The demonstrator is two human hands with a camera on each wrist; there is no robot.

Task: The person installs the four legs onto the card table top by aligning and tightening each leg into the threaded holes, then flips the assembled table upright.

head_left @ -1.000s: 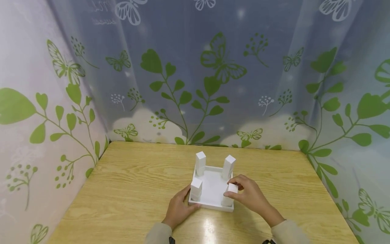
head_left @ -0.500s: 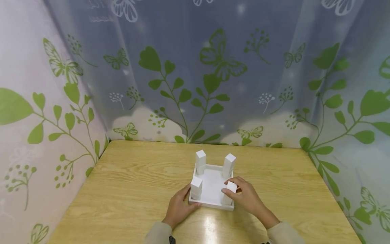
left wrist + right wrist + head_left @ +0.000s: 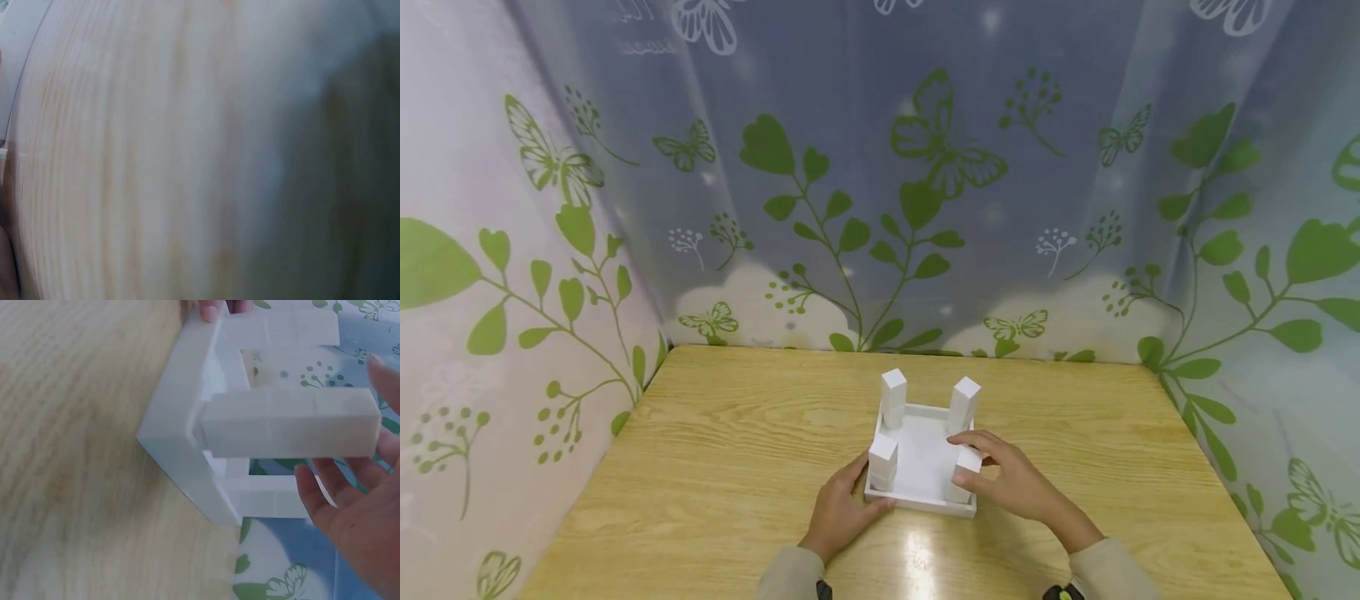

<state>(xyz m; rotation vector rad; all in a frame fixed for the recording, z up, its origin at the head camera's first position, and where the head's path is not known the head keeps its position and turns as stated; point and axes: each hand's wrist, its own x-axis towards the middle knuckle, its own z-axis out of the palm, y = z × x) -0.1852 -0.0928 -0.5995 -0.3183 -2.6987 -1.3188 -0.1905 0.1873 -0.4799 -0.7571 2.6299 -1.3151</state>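
Note:
A square white tray [image 3: 922, 460] carries one stack of white blocks at each corner. My left hand [image 3: 840, 510] holds the tray's near left corner, its thumb along the front rim. Around the top of the near right stack [image 3: 290, 423] my right hand [image 3: 1018, 482] spreads its fingers and thumb. The right wrist view shows a gap between the thumb and that upright stack. The other stacks stand at near left [image 3: 883, 463], far left [image 3: 893, 400] and far right [image 3: 964, 407]. Only a strip of white edge [image 3: 22, 56] shows in the left wrist view.
The wooden table [image 3: 737, 433] extends around the tray on all sides. Behind it and at both sides hang cloth panels [image 3: 850, 208] printed with leaves and butterflies.
The right thumb and fingers have parted from the top block of the near right stack, which now rests on the stack. The left hand and the tray keep their place.

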